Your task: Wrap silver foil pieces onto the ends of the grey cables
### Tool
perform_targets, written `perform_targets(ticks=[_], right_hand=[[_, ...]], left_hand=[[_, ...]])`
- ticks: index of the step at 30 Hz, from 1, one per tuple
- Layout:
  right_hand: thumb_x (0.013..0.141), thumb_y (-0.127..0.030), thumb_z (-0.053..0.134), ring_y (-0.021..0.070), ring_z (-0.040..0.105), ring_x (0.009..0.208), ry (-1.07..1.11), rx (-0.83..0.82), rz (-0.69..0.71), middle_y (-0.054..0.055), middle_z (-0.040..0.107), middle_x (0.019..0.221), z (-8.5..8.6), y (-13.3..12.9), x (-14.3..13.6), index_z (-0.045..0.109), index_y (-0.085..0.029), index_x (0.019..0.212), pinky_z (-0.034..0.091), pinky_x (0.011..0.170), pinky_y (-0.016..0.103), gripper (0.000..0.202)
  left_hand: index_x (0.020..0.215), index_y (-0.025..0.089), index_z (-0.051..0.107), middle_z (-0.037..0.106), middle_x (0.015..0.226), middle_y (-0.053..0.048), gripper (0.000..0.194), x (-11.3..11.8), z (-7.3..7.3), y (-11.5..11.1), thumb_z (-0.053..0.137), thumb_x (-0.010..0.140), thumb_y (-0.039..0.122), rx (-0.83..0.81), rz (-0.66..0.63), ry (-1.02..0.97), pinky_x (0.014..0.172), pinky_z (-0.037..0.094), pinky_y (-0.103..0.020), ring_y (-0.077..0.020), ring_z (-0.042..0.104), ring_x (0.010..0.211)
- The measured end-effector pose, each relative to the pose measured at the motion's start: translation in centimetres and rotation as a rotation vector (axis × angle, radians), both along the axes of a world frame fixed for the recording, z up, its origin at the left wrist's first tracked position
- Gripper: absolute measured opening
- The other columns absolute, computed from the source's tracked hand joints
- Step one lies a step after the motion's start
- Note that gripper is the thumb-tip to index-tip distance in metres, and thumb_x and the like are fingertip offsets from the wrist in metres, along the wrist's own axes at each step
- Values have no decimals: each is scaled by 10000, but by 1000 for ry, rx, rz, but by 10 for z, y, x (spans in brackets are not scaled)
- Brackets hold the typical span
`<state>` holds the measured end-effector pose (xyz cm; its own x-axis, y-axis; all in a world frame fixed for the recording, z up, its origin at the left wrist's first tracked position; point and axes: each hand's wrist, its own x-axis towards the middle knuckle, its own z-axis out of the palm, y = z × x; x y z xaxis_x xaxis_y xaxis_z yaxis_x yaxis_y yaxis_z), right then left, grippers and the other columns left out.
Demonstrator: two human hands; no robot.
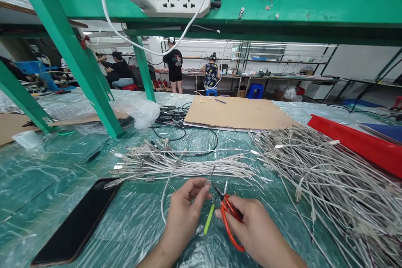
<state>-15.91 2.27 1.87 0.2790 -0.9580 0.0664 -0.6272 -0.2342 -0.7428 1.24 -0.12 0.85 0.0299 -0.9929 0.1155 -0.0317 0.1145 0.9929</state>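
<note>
Right hand [251, 217]: curled round the handles of red-handled scissors [229, 227], fingers and thumb apart by the width of the grips. Whether the blades are closed on anything cannot be told.

Left hand [187, 202]: thumb and forefinger pinched together on a thin cable end [210, 181], just beside the blade tips. Likely fault: a slip of the pinch or an early squeeze, nicking a fingertip or cutting in the wrong place.

Lime-green stick [208, 219]: loose on the plastic-covered table [138, 217], between the hands. Hazard: a wrist brushes it and it rolls.

Phone [78, 220]: flat, left of the left hand; one connector of the bundle lies over its far edge, so a tug on the cables could scrape the screen.

White cable [163, 201]: looped from the left wrist towards the bundle [194, 166]; it could snag and drag neighbours along.

Cable heap [339, 188]: right, tangled, near the right forearm; a sleeveless sweep could catch strands.

Red tray [354, 142]: behind the heap.

Cardboard sheet [241, 113]: farthest, flat.
</note>
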Motion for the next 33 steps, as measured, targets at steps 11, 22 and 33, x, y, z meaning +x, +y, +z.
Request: perform_targets(ticks=[11,22,33], right_hand=[[904,-360,533,102,306,502,50,-37,20,-56,425,545,1,0,0,351,-203,618,216,504,225,373],[920,-376,506,102,319,495,107,-61,24,-54,447,539,-2,0,-1,351,-202,608,215,505,226,390],[930,-362,503,109,424,481,300,-175,-6,-42,561,582,-1,-1,-7,461,-205,659,224,503,233,316]], left_hand=[[910,172,669,713,807,-37,199,0,-3,0,668,816,347,-24,-1,-28,685,536,-256,-190,693,700],[921,169,673,729,815,-50,207,0,-3,1,662,822,351,-32,0,-61,689,533,-258,-199,700,710],[958,180,661,717,833,-32,210,2,-9,0,620,860,361,-119,9,-218,691,536,-247,-182,707,725]])
